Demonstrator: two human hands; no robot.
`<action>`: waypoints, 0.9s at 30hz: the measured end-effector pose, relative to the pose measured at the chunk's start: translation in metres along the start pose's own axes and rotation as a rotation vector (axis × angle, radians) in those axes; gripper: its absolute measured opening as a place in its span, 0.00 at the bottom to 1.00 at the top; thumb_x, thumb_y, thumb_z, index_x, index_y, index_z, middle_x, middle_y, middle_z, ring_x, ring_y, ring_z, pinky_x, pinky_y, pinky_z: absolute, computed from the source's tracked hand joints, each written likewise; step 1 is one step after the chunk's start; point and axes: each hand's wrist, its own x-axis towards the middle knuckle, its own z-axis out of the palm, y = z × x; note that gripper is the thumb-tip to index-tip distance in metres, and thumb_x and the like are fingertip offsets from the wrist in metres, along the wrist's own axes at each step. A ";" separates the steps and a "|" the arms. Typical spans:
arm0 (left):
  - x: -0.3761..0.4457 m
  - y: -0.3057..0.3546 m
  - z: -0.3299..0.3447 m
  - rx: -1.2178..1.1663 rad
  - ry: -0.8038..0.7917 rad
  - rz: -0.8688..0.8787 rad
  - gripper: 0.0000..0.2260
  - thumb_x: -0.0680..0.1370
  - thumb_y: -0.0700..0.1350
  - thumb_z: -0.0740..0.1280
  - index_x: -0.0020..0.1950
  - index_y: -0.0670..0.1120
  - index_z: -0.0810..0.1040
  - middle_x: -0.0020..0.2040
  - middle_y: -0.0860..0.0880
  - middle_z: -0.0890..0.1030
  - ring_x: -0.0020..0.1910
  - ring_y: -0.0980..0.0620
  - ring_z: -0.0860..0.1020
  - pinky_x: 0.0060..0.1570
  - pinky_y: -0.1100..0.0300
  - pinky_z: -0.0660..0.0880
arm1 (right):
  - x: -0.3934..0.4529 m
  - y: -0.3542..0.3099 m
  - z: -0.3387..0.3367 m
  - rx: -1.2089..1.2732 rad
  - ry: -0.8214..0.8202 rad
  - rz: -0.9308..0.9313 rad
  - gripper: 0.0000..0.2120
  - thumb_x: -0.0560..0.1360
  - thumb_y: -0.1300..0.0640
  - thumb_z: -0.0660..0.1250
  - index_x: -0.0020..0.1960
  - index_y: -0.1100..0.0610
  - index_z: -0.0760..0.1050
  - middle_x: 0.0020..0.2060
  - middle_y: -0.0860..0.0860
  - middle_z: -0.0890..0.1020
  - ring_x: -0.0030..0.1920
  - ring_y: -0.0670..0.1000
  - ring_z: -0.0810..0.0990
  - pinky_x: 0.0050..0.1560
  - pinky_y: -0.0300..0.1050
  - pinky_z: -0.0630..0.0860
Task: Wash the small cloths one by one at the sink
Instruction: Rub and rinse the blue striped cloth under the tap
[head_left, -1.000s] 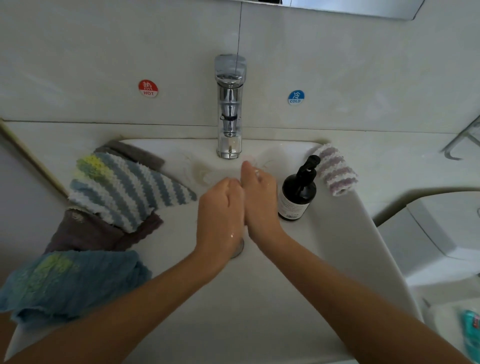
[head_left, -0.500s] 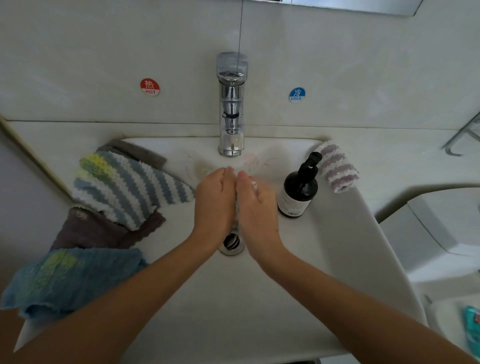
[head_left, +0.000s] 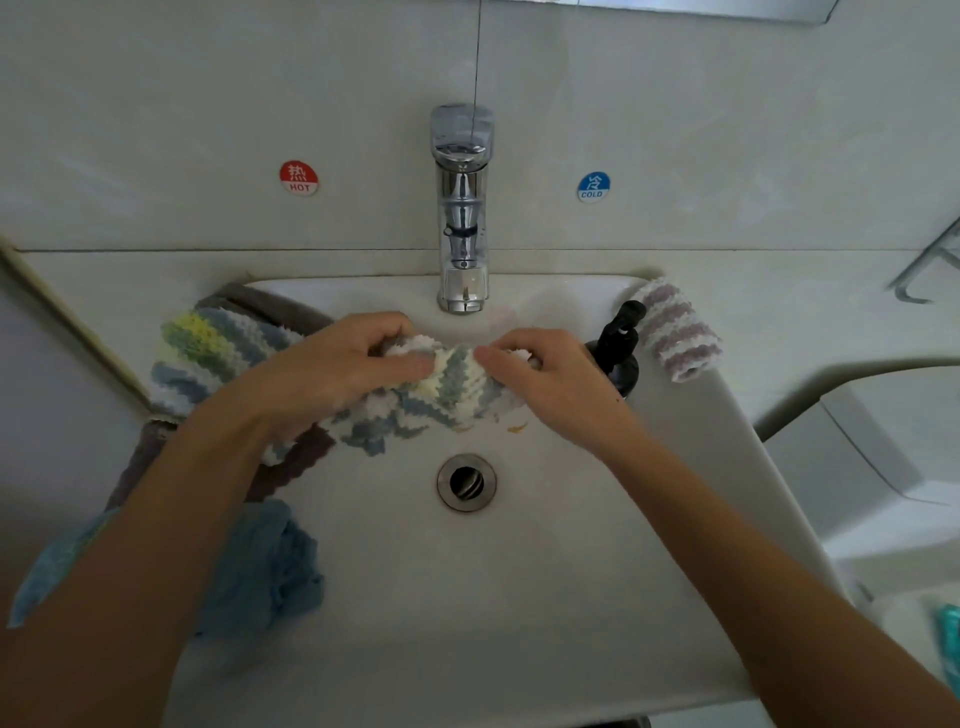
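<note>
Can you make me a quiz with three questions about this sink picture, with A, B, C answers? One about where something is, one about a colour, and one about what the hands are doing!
1. Where is the dark pump bottle?
A. On the sink's right side, beside the right hand
B. Under the drain
C. On the left pile of cloths

2. What colour is the HOT sticker?
A. Blue
B. Red
C. Green

3. What are the hands doing?
A. Both hang empty
B. Turning the tap
C. Both grip the striped cloth

Answers: 1 A, it stands just behind the right hand on the sink. 2 B, the round sticker is red; the COLD sticker is blue. 3 C, the left hand and right hand pinch the cloth in front of the tap.
</note>
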 end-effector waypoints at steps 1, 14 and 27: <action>-0.001 0.000 -0.003 0.007 -0.033 0.004 0.04 0.76 0.46 0.69 0.46 0.47 0.79 0.35 0.53 0.81 0.35 0.58 0.79 0.37 0.67 0.74 | 0.000 -0.001 -0.003 -0.018 -0.057 -0.016 0.15 0.79 0.45 0.65 0.45 0.55 0.81 0.36 0.58 0.82 0.21 0.42 0.66 0.25 0.32 0.62; 0.002 -0.005 0.004 0.389 -0.133 0.009 0.05 0.78 0.50 0.67 0.45 0.59 0.72 0.43 0.58 0.76 0.40 0.62 0.74 0.34 0.73 0.66 | 0.000 0.001 -0.012 0.162 -0.249 0.112 0.07 0.77 0.64 0.67 0.44 0.59 0.70 0.38 0.52 0.75 0.39 0.47 0.79 0.44 0.49 0.83; 0.000 0.003 0.015 0.043 -0.059 -0.063 0.15 0.77 0.62 0.57 0.54 0.54 0.74 0.49 0.54 0.79 0.49 0.57 0.78 0.48 0.61 0.73 | -0.002 -0.002 -0.014 0.283 -0.248 0.180 0.09 0.76 0.53 0.69 0.47 0.53 0.69 0.37 0.48 0.75 0.33 0.45 0.71 0.32 0.35 0.66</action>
